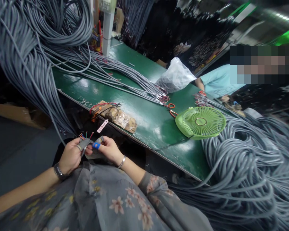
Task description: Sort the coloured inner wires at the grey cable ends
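My left hand (71, 156) is closed around the end of a grey cable (84, 142), whose stripped coloured wires fan out above the fingers. My right hand (107, 148) pinches the same cable end from the right; its thumb wears blue tape and a taped finger shows beside it. Both hands hover over my lap, just below the near edge of the green table (146, 125). A wristwatch sits on my left wrist and a bracelet on my right.
Thick bundles of grey cable hang at the left (31, 57) and pile at the right (250, 166). On the table lie cut cables (125, 73), a brown taped block (115, 115), a green fan (201, 122) and a plastic bag (175, 77). Another person (219, 81) sits opposite.
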The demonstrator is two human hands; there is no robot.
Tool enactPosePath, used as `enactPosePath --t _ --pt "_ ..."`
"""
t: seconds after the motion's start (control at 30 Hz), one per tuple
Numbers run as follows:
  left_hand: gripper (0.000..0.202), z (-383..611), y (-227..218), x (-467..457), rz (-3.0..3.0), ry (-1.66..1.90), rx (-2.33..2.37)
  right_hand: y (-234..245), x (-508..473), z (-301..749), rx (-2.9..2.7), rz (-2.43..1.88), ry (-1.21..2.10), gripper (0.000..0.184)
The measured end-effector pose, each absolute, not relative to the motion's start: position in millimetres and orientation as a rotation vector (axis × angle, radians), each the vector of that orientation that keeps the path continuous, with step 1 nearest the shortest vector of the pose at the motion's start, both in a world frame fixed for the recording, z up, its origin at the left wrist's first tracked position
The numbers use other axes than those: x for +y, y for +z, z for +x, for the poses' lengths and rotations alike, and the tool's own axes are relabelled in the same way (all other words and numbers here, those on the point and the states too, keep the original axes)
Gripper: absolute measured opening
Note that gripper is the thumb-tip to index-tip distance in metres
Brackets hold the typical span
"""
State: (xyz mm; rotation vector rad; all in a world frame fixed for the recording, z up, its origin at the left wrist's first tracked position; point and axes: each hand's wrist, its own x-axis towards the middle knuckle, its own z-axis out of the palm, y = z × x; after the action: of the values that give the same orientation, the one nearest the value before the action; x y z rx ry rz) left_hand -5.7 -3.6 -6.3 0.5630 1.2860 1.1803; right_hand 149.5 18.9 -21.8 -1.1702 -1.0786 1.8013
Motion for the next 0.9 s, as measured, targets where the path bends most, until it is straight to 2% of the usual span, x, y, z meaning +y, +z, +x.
enactPosePath --t 0.33,0.6,0.9 --pt "0.026 -8 -5 -9 0.77 1.088 1.314 -19 30 141 -1.018 -1.128 1.816 0.047" --pt "0.028 1 7 -6 0.526 1.204 1.365 -25 20 138 -0.894 -1.114 1.75 0.046" --pt "0.022 -1 8 -7 0.615 1.186 1.315 -19 23 141 -0.824 -1.048 1.814 0.042"
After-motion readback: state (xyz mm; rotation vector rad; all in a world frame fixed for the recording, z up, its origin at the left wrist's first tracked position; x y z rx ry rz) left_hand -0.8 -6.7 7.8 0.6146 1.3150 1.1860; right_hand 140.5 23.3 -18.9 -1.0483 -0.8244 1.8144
